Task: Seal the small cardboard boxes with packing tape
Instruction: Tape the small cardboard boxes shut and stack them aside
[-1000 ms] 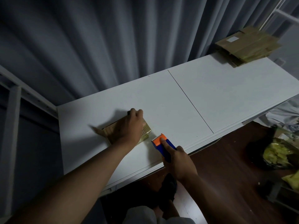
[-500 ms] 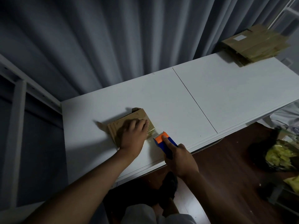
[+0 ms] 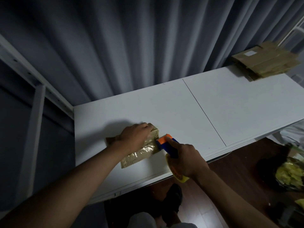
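At the near edge of the white table [image 3: 189,112], right hand [image 3: 185,158] wrapped around the blue handle of a tape dispenser [image 3: 167,143], index finger stretched along its top toward the orange head; remaining fingers curled tight on the grip. Yellow-and-orange tape roll [image 3: 176,173] showing below the palm, hanging past the table's edge. Orange head set right against the near-right corner of the small cardboard box [image 3: 148,145], touching it or just beside it; contact itself too fine to judge.

Just left of that, left hand [image 3: 134,135] laid palm-down on top of the box, fingers together and reaching over its far edge, fingertips bent down over that side; whether gripping or merely pressing, impossible to say. Box lying on the left half of the table, close to the front edge, with a glossy strip of clear packing tape [image 3: 138,155] over its near face, trailing down onto the tabletop toward the viewer. Loose flap of cardboard sticking out to the left from under the wrist.

Farther back, a thin dark seam [image 3: 204,112] running across the tabletop between its two panels. At the far right corner, well apart from the hands, a stack of flattened cardboard boxes [image 3: 266,61], the top one bearing a pale label. Behind everything, grey pleated curtains [image 3: 131,46].
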